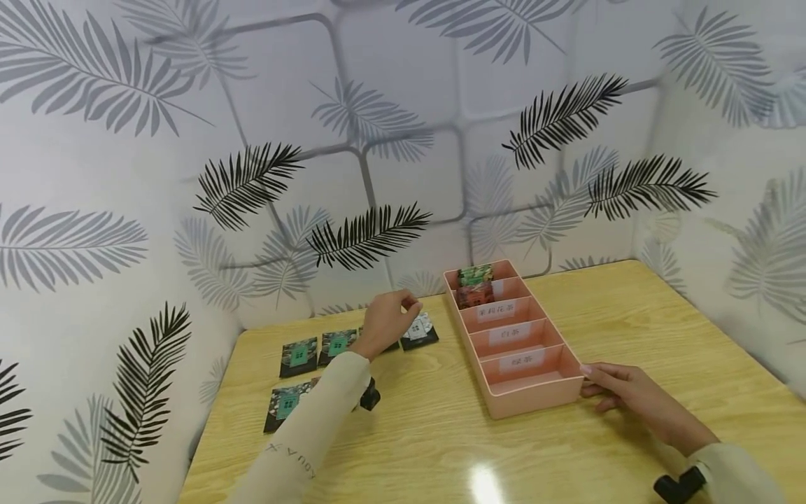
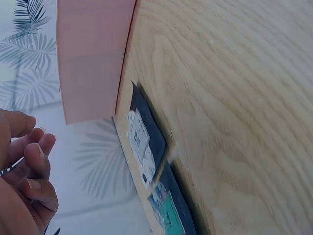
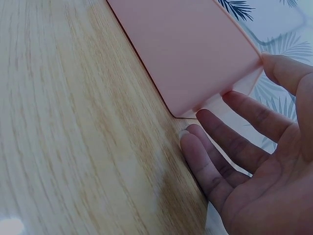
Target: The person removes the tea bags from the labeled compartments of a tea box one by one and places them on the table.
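My left hand (image 1: pixel 385 320) hovers over the back row of flat sachets, its fingers loosely curled with nothing between them. Just beyond it lies a black and white sachet (image 1: pixel 418 330), also visible in the left wrist view. Two dark sachets with green labels, one (image 1: pixel 299 356) beside the other (image 1: pixel 338 345), lie to its left; another is partly hidden by the hand. At the right, my right hand (image 1: pixel 620 392) holds the near right corner of a pink divided box (image 1: pixel 535 399), thumb at the rim and fingertips against the outer wall.
Inside the box, a green sachet (image 1: pixel 475 274) sits in the farthest compartment and a red one (image 1: pixel 475 295) in front of it. White labels mark the dividers. Nearer on the wooden table (image 1: pixel 428 448) lies another sachet (image 1: pixel 283 406), with one partly behind my left sleeve. A leaf-patterned wall stands behind.
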`<control>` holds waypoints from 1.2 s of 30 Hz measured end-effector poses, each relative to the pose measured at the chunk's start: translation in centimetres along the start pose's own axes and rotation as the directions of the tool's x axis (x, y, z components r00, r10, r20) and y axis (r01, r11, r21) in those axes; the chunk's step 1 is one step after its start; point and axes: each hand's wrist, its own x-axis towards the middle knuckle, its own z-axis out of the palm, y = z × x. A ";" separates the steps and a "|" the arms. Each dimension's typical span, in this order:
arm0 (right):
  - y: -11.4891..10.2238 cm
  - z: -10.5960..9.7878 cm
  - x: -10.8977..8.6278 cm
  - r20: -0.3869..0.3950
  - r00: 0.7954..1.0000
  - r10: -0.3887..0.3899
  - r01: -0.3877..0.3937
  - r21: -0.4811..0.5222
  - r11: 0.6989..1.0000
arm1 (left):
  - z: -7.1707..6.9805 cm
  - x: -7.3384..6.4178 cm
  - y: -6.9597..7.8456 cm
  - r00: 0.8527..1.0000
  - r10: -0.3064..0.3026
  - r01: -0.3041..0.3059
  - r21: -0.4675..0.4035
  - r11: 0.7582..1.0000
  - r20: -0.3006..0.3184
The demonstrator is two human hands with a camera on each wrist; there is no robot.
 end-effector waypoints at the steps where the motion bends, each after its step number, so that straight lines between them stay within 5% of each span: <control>1: 0.0 -0.1 0.0 0.000 1.000 0.000 0.000 0.001 1.000 | 0.3 0.3 0.2 1.000 0.002 -0.002 -0.013 1.000 -0.002; 23: 0.4 -0.1 0.0 -0.036 0.999 0.016 -0.015 0.038 0.999 | 5.7 5.0 4.1 0.999 -0.048 0.049 -0.061 0.997 0.025; 36: 0.3 -0.1 -0.2 -0.029 0.999 0.029 -0.027 0.045 0.999 | 6.4 6.0 4.9 0.996 -0.043 0.044 -0.010 0.999 0.073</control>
